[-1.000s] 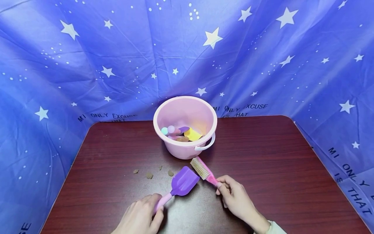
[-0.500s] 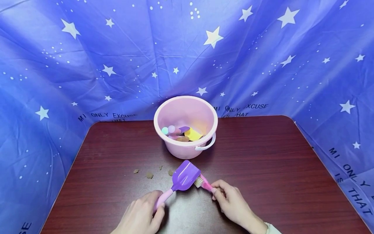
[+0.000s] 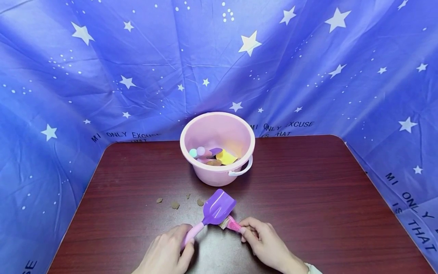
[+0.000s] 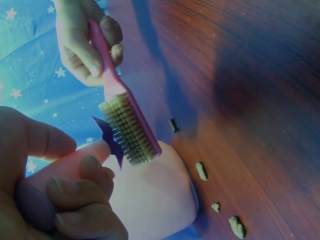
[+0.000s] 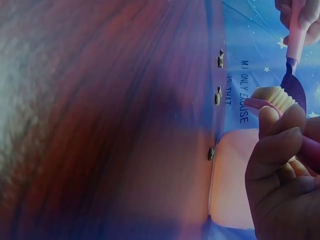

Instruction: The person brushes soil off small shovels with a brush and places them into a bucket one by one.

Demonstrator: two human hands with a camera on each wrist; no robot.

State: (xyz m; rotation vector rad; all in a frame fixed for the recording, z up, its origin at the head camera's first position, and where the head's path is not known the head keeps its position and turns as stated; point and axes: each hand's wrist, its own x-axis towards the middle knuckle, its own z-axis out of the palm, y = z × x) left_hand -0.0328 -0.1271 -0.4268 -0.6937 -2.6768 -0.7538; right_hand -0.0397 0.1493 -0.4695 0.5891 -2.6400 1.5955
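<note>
My left hand (image 3: 165, 249) grips the pale pink handle of a toy shovel (image 3: 219, 207), its purple scoop held above the table. A pink scrubbing brush (image 3: 234, 224) with cream bristles is pinched by its handle in my right hand (image 3: 266, 243). In the head view the scoop covers most of the brush head. From the left wrist view, the bristles (image 4: 127, 127) face the shovel, close to the scoop; whether they touch it I cannot tell. Several small brown clumps (image 3: 175, 205) lie on the table left of the scoop.
Behind the shovel stands a pink bucket (image 3: 217, 177) with a white handle (image 3: 241, 172). Inside it are a yellow piece (image 3: 226, 157), a purple-and-pink toy and a brown piece. A blue star-patterned cloth (image 3: 154, 68) hangs around the dark wooden table (image 3: 308, 182).
The brush has moved left and toward me, from beside the scoop to partly behind or under it. The shovel has shifted slightly forward. Clumps and bucket stay put.
</note>
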